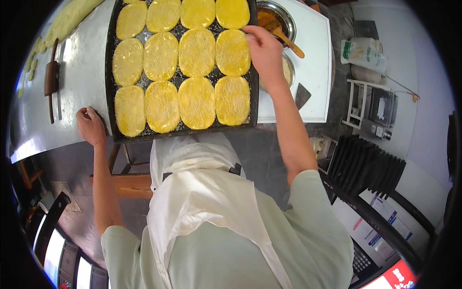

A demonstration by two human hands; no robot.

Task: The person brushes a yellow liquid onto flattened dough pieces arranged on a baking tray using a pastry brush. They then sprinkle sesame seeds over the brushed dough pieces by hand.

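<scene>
Rows of flat oval dough pieces [197, 103], yellow-glazed and sprinkled with what look like sesame seeds, lie on a black baking tray [254, 104]. My right hand [265, 50] is at the tray's right side, its bent fingertips by the edge of a dough piece in the second visible row; whether they hold anything cannot be told. My left hand [89, 123] is closed loosely on the metal worktop, left of the tray's near corner, with no object seen in it. Right of the tray, a brush with a wooden handle [292, 45] rests across a metal bowl [293, 22] of brown liquid.
A wooden rolling pin [51, 77] lies on the metal worktop [81, 72] at left, near a long dough mass [70, 18] and small dough lumps [33, 65]. A second bowl [291, 68], partly behind my right arm, and a dark scraper [302, 95] are on the white surface [317, 79].
</scene>
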